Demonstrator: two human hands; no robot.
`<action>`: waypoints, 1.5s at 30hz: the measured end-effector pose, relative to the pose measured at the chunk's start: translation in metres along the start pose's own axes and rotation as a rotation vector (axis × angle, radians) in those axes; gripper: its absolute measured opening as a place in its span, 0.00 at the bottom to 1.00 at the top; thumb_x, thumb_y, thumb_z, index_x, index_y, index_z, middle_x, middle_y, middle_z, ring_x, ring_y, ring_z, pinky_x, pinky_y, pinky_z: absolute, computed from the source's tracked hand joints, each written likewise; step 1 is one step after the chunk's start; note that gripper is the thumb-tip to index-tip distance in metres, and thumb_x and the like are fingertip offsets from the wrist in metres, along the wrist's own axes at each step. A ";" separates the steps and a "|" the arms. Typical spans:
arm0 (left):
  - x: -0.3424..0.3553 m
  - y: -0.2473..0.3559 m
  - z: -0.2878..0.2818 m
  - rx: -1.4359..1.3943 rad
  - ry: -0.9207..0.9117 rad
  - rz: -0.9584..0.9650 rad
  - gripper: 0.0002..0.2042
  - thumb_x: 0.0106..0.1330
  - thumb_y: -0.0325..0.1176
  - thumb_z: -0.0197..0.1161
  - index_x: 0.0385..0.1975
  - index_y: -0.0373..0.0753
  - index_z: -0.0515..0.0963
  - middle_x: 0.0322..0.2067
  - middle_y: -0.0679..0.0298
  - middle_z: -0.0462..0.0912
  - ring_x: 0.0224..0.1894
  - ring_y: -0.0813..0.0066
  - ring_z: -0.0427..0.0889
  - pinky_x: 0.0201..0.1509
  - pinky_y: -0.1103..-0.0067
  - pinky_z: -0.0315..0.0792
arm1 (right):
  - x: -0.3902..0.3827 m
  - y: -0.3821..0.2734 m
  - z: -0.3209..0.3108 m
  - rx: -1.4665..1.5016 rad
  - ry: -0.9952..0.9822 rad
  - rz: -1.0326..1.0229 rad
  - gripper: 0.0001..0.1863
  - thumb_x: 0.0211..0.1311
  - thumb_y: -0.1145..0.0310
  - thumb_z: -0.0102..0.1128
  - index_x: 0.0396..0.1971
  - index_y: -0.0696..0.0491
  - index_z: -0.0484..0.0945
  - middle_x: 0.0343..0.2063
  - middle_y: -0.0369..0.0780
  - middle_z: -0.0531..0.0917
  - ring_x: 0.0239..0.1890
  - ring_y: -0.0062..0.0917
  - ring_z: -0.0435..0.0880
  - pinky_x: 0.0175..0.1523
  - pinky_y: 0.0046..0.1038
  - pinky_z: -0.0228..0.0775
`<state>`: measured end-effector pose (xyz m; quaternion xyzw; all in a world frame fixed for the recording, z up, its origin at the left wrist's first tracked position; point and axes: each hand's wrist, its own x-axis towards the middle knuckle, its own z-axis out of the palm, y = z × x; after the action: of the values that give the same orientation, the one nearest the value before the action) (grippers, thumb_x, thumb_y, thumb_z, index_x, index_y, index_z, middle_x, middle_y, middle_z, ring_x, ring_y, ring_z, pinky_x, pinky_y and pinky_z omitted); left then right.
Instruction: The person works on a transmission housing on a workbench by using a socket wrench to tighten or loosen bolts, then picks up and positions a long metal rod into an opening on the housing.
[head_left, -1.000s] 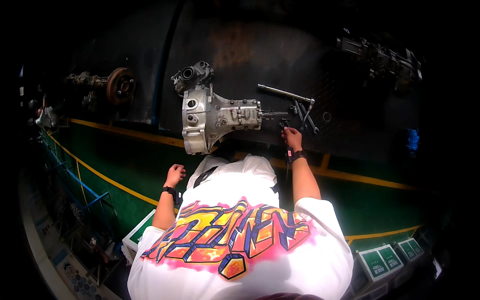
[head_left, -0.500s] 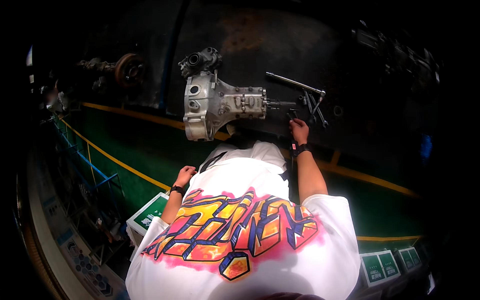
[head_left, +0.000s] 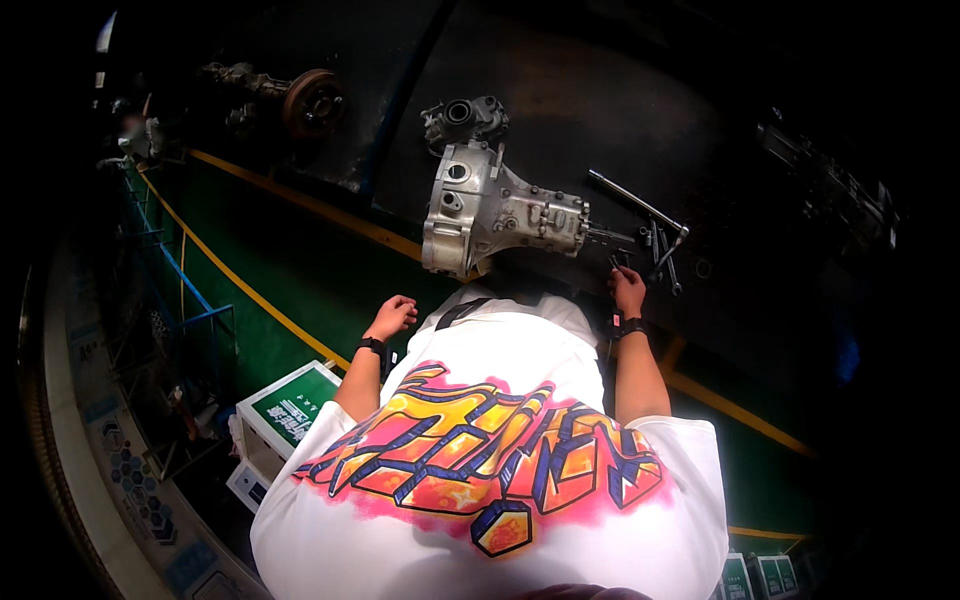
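My left hand (head_left: 398, 312) hangs below a silver gearbox housing (head_left: 510, 215) on the dark bench, loosely curled with fingers a little apart and nothing visible in it. At the bench's near edge, my right hand (head_left: 627, 288) has its fingers closed on a small dark tool (head_left: 617, 261), just below the housing's protruding shaft (head_left: 610, 234); the tool's exact kind is unclear. A long chrome ratchet bar (head_left: 635, 202) lies to the upper right, with wrenches (head_left: 670, 262) beside it. A smaller cast metal assembly (head_left: 468, 125) sits behind the housing.
An axle with a rusty drum (head_left: 310, 100) lies on the bench's left, another dark assembly (head_left: 830, 180) at right. Below are a green floor with yellow lines, blue railings (head_left: 200, 315) and green-white boxes (head_left: 290, 400). A partly visible person (head_left: 140, 140) is at far upper left.
The view has shifted, so the bench and its contents appear further right. My left hand has come up and right, closer to the housing. My right hand stays near the shaft and tools.
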<state>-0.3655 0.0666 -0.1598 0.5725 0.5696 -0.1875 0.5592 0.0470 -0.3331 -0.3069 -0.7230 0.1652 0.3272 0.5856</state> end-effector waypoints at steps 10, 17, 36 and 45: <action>-0.011 -0.053 -0.016 -0.131 0.108 -0.041 0.11 0.78 0.36 0.55 0.53 0.41 0.79 0.40 0.67 0.86 0.36 0.78 0.86 0.40 0.78 0.78 | 0.035 -0.011 -0.022 0.017 -0.096 0.137 0.18 0.66 0.67 0.67 0.53 0.58 0.81 0.35 0.39 0.88 0.28 0.26 0.89 0.28 0.26 0.76; -0.032 -0.079 0.001 -0.211 0.103 -0.118 0.11 0.79 0.35 0.54 0.52 0.41 0.79 0.44 0.63 0.88 0.38 0.76 0.86 0.42 0.78 0.80 | 0.033 -0.074 -0.006 -0.097 0.061 -0.054 0.17 0.70 0.67 0.62 0.55 0.57 0.77 0.32 0.37 0.84 0.23 0.21 0.82 0.24 0.23 0.71; -0.047 -0.072 -0.009 -0.240 0.139 0.032 0.11 0.79 0.35 0.55 0.53 0.40 0.80 0.41 0.67 0.87 0.39 0.81 0.85 0.41 0.81 0.78 | -0.123 -0.189 0.050 -0.562 -0.759 0.036 0.13 0.75 0.59 0.61 0.44 0.55 0.84 0.30 0.32 0.85 0.27 0.15 0.76 0.34 0.20 0.70; -0.109 -0.221 -0.013 0.182 -0.344 -0.068 0.24 0.74 0.47 0.60 0.62 0.37 0.80 0.59 0.53 0.85 0.57 0.55 0.84 0.64 0.61 0.77 | -0.200 0.034 -0.081 -0.800 -0.726 0.495 0.26 0.62 0.53 0.68 0.51 0.58 0.86 0.47 0.46 0.89 0.49 0.33 0.87 0.57 0.33 0.76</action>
<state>-0.5918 -0.0311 -0.1570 0.5605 0.4657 -0.3519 0.5875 -0.0979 -0.4485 -0.1907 -0.6694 -0.0183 0.7172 0.1929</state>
